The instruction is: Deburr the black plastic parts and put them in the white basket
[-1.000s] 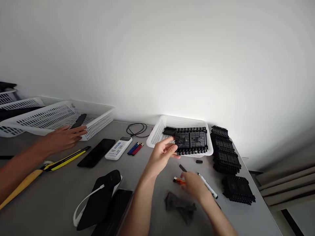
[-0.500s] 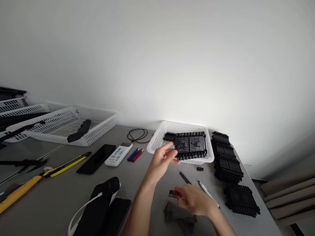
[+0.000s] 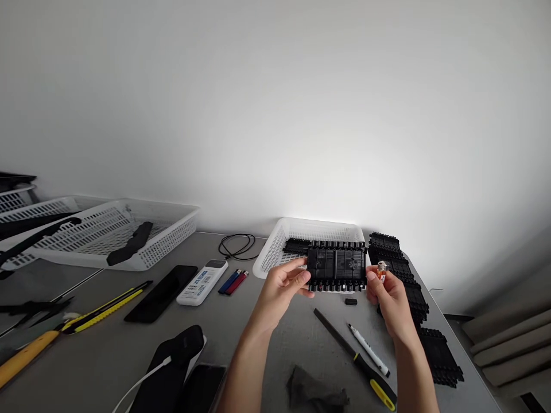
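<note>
A flat black ribbed plastic part (image 3: 337, 267) is held up in front of the white basket (image 3: 260, 265). My left hand (image 3: 289, 281) is closed on its left edge, thumb in front. At its right edge is my right hand (image 3: 387, 295), fingers closed around a lighter (image 3: 381, 272) with a metal top and an orange-red label. The right fingertips meet or nearly meet the part's edge. Another black part (image 3: 297, 246) lies in the basket. On the table below are a file (image 3: 336, 335) with a black and yellow handle, a white marker (image 3: 369, 350) and its small black cap (image 3: 350, 302).
Stacks of black parts (image 3: 441, 355) line the table's right edge. Dark cloth (image 3: 316, 391) lies near the front. Leftward are two lighters (image 3: 233, 282), a white device (image 3: 202, 283), a phone (image 3: 161, 293), a yellow cutter (image 3: 105, 308) and a larger white basket (image 3: 172, 235).
My right hand has risen from the table beside the file to the part's right edge, holding the lighter. The file now shows fully. My left hand still holds the part.
</note>
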`<state>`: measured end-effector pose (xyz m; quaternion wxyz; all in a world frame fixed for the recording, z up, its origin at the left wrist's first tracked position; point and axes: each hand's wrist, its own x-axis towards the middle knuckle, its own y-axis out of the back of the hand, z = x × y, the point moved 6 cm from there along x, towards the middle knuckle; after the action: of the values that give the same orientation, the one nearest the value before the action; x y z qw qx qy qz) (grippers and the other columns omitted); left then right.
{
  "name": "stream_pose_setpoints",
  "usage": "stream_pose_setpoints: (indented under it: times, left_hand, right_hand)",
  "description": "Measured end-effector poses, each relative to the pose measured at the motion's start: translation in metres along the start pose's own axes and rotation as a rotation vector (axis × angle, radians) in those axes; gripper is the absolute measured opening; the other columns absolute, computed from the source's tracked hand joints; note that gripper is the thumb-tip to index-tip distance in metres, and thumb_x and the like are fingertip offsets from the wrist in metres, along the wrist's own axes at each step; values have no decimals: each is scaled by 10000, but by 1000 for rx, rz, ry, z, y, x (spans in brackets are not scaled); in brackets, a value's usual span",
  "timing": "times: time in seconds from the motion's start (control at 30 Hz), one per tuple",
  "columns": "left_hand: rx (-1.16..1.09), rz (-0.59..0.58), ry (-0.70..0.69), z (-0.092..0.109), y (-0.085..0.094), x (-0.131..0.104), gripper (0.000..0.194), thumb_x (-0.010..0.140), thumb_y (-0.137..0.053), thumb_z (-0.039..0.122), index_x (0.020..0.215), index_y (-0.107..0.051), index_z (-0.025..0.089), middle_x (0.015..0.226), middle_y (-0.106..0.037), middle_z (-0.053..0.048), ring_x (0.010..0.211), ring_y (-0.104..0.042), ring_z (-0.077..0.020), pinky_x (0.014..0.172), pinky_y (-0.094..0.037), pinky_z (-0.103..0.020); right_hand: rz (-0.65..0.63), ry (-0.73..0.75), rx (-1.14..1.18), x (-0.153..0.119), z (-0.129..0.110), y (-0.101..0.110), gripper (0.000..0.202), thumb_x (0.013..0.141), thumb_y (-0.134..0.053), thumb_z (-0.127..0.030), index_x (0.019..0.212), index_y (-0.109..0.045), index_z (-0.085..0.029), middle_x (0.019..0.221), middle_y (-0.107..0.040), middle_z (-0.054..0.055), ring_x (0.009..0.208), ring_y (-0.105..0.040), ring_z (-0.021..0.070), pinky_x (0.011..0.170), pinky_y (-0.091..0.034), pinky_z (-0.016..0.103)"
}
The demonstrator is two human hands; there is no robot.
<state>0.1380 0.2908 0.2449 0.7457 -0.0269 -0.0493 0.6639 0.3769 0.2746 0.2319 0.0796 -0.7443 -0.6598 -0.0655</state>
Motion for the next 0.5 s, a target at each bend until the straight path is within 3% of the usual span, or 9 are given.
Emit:
stream_pose_setpoints:
  times: [0.13,0.27,0.37,0.5]
  left_hand:
    - [-45,30,-48,5,-4,1,497,680,-816,449,1046,-736,122,775,-706,-45,588,-646,-153,571,-575,-300]
    - [-20,80,-87,9,-7,2,351,661,-833,411,856,-761,128,686,-713,-44,554,-629,-140,548,-556,-264]
    - [12,109,-123,9,-6,2,325,696,-811,408,873,-760,141,683,-723,-43,547,-640,-143,559,-555,-263]
    - [42,44,-119,9,-9,1,343,757,-760,422,953,-760,140,663,-721,-44,570,-668,-167,601,-570,-291]
  right_hand:
    - [25,-23,75,-1,0,-2,366,814,-686,-530,838,-596,-176,587,-347,-61,516,-291,89,457,-259,222]
    - [69,-47,101,0,3,-2,436,758,-732,-548,680,-483,-199,578,-276,-78,500,-228,73,431,-242,210]
    - [114,-58,109,1,5,-2,440,745,-744,-552,698,-485,-200,579,-279,-81,498,-227,70,423,-249,202]
    - [183,-85,162,3,9,1,441,708,-775,-550,726,-509,-198,583,-270,-85,494,-220,67,412,-234,199]
